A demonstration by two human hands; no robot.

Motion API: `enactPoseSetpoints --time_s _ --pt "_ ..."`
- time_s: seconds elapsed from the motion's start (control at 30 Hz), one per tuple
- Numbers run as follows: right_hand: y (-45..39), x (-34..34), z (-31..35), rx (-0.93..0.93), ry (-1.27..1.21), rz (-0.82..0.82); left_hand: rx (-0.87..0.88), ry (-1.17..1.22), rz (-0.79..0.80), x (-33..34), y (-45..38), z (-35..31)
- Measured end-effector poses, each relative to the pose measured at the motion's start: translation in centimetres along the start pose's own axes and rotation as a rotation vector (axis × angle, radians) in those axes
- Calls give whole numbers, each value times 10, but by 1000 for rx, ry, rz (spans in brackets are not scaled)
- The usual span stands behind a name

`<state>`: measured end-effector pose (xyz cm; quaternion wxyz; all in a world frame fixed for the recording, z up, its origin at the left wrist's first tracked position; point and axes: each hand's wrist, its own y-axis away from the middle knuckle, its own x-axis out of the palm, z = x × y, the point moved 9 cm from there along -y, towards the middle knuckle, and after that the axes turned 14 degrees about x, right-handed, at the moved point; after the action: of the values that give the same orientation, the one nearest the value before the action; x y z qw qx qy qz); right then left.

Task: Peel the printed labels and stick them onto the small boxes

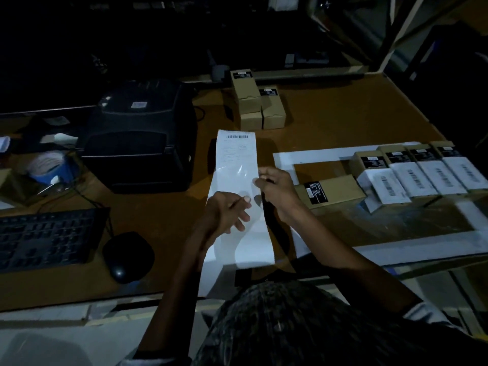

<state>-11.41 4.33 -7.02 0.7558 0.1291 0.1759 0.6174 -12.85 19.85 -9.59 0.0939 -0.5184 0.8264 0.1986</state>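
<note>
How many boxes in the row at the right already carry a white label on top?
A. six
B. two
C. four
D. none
C: the row of boxes shows four white barcode labels side by side, while the box lying next to the right hand has none.

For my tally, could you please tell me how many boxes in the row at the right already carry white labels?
4, side by side at the table's right: the nearest box, the second, the third and the farthest. More may lie beyond the frame edge.
</note>
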Motion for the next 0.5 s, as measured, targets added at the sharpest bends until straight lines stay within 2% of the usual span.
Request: enactPoseSetpoints --time_s 0.07,0.1,0.23,0.27,0.37,0.5 --pt "4 -5 18 0 -85 20 -131 143 89 9 -2 5" --pt "7 -6 29 -7 -114 31 -174 224 79 9 -3 4" --pt "25 -11 72 -64 -155 110 -226 686 -170 -6 -7 -21" --pt "30 -13 81 -88 -163 134 -169 794 -211 -10 -9 -34" --pt "47 -11 104 -185 -160 210 148 1066 -309 -37 -12 -85" --pt "56 -11 107 -259 -105 215 347 1119 -409 -62 -6 -119"
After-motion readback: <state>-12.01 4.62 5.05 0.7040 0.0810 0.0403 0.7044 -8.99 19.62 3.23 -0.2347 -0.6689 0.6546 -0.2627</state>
